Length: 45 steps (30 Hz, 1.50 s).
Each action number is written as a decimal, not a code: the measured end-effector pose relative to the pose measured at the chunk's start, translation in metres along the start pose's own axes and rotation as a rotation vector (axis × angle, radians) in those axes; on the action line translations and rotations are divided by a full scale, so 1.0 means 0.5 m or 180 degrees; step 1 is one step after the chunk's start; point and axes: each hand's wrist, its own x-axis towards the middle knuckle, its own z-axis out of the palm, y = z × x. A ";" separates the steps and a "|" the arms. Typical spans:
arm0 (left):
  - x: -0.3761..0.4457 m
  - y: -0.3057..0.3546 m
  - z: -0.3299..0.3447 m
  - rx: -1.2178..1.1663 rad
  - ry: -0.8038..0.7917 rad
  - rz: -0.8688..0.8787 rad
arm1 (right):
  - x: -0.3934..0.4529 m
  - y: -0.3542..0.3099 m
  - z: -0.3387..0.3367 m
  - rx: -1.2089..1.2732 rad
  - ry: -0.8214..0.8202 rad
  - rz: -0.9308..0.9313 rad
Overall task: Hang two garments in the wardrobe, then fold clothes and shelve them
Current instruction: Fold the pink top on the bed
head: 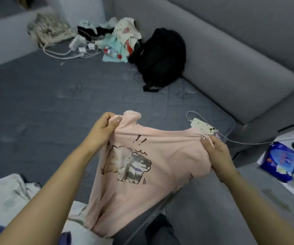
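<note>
Fingers of left hand (101,127) and right hand (216,150) curl and pinch pink shirt (142,167) at its shoulders, held up over near edge of grey bed (54,106); black backpack (160,57) far.

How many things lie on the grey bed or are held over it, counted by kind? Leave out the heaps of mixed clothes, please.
Pink shirt, held by the left hand and the right hand: 1
Black backpack: 1
Patterned cloth bag: 1
Phone: 1
Plastic bottle: 1
Total: 5
</note>
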 end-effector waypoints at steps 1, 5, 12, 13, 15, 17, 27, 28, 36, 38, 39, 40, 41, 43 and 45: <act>-0.014 0.030 -0.018 -0.0006 0.0006 0.0071 | -0.023 -0.037 -0.014 0.0078 0.0011 -0.0115; -0.082 0.159 -0.109 0.0099 -0.0048 0.0307 | -0.105 -0.201 -0.071 0.0147 0.0125 -0.0631; -0.157 0.425 -0.222 0.0411 -0.0248 0.0848 | -0.199 -0.459 -0.192 -0.0162 0.0332 -0.1435; -0.163 0.460 -0.228 0.0469 -0.0293 0.0935 | -0.210 -0.486 -0.213 -0.0217 0.0284 -0.1479; -0.181 0.519 -0.237 0.0553 -0.0420 0.0995 | -0.234 -0.534 -0.257 -0.0402 0.0112 -0.1510; -0.197 0.567 -0.246 0.0584 -0.0475 0.1033 | -0.256 -0.574 -0.301 -0.0582 -0.0164 -0.1423; -0.210 0.760 -0.261 -0.0103 -0.0477 0.1343 | -0.347 -0.704 -0.407 -0.0530 -0.0464 -0.1370; -0.209 0.775 -0.267 -0.0091 -0.0492 0.1390 | -0.351 -0.713 -0.409 -0.0422 -0.0352 -0.1461; -0.153 0.824 -0.272 0.0335 -0.0818 0.1345 | -0.322 -0.720 -0.412 -0.0476 0.1092 -0.2256; -0.112 0.827 -0.252 0.0219 -0.0768 0.1264 | -0.290 -0.715 -0.409 -0.0550 0.1309 -0.2226; -0.088 0.826 -0.239 0.0298 -0.0773 0.1283 | -0.270 -0.715 -0.409 -0.0643 0.1387 -0.2197; -0.064 0.825 -0.226 0.0443 -0.0810 0.1331 | -0.247 -0.715 -0.412 -0.0776 0.1430 -0.2159; -0.037 0.824 -0.210 0.0587 -0.0852 0.1380 | -0.222 -0.715 -0.416 -0.0970 0.1447 -0.2118; 0.026 0.822 -0.179 0.0769 -0.0816 0.1410 | -0.165 -0.714 -0.434 -0.1389 0.1408 -0.2041; 0.105 0.823 -0.149 0.0742 -0.0708 0.1435 | -0.097 -0.714 -0.460 -0.1672 0.1337 -0.2037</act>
